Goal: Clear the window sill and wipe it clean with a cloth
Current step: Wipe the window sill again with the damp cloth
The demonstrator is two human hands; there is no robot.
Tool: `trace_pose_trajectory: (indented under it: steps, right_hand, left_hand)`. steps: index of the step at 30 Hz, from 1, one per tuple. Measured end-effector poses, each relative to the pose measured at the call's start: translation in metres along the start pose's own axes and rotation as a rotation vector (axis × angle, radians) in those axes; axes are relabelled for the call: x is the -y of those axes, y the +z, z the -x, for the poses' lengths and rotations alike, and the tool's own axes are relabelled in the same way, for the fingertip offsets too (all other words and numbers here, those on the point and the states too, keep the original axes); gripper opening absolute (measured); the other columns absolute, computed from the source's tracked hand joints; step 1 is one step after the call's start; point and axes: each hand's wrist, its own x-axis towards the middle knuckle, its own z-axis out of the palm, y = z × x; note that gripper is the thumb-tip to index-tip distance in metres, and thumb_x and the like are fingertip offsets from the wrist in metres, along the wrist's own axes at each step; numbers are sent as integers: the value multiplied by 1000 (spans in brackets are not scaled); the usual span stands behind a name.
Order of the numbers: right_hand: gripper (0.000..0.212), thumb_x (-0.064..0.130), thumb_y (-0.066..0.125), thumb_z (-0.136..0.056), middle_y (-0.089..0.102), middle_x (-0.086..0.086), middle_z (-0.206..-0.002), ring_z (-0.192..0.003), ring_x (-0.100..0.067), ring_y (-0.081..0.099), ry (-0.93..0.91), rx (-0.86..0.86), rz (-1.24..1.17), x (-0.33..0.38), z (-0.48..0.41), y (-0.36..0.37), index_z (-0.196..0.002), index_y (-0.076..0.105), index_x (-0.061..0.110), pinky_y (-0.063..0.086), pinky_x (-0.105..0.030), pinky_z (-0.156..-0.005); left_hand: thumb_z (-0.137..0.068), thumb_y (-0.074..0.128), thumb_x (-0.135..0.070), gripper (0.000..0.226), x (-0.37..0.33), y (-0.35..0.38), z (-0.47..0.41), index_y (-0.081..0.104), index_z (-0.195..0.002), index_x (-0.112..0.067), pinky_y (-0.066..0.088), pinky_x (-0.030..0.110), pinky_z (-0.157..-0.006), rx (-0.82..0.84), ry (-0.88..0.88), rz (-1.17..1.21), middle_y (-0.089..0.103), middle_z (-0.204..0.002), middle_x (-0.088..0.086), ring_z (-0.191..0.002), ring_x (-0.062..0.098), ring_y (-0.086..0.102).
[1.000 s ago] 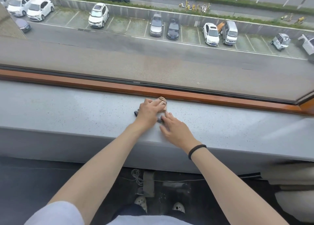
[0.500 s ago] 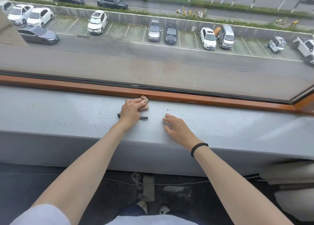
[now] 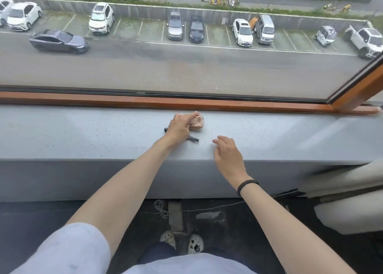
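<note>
- Step in hand, by my judgement: lifting the loose items off the window sill [image 3: 83,132] before any wiping starts.
- The left hand [image 3: 179,126] has its fingers curled round a crumpled pink bundle [image 3: 198,123], which lies on the far part of the sill, near the wooden frame [image 3: 145,102].
- A dark speckled cord [image 3: 193,138] passes under that hand. I cannot tell whether the hand also grips it.
- The right hand [image 3: 228,152] is over the near part of the sill, right of the cord. Its fingers are loosely bent, slightly apart, and hold nothing.
- The cord's long axis runs from far left to near right, with one end showing on each side of the left hand.
- The bundle is roundish, with no clear long axis.
- To do it well, the person should probably gather the cord into the same grip or take its near-right end with the free hand. A trailing end could snag or drop.
</note>
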Motion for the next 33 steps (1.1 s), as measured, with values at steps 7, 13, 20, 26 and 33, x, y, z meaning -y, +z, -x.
trace_pose_trajectory:
  steps: [7,13,20,26,33]
  right_hand:
    - [32,-2,41,-89,60,-7,-115,-113,-22,47,195,-114,20,-43,23,-27,-113,61,4,41,-27,-78]
    - [24,0,43,-87,60,-10,-100,-100,-24,50,298,-206,111,-80,63,-47,-93,66,3,42,-30,-77]
    - [26,9,42,-87,64,-6,-98,-95,-25,56,399,19,-41,-103,91,-55,-93,67,9,40,-28,-71]
    - [37,52,44,-85,67,-3,-83,-79,-21,63,482,-11,-478,-97,81,-62,-86,62,20,48,-33,-70]
    - [33,42,54,-92,63,-3,-70,-69,-15,61,395,28,-803,-55,36,-82,-104,62,12,49,-34,-71]
  left_hand:
    - [-92,34,3,54,-44,56,51,45,-139,-22,27,17,-97,119,127,14,50,-128,11,-125,23,33]
    - [-81,34,19,59,-95,108,96,56,-127,-10,39,9,-74,406,380,-29,66,-108,10,-82,-4,52]
    - [-78,40,18,63,-89,130,111,50,-131,-14,44,27,-80,280,392,-158,59,-124,1,-92,16,56]
    - [-94,53,-15,27,-116,112,108,56,-121,-13,47,14,-63,286,69,283,65,-109,4,-70,8,61]
    - [-92,56,-8,29,-110,47,99,57,-121,-4,53,29,-73,293,-208,874,67,-107,12,-87,22,66]
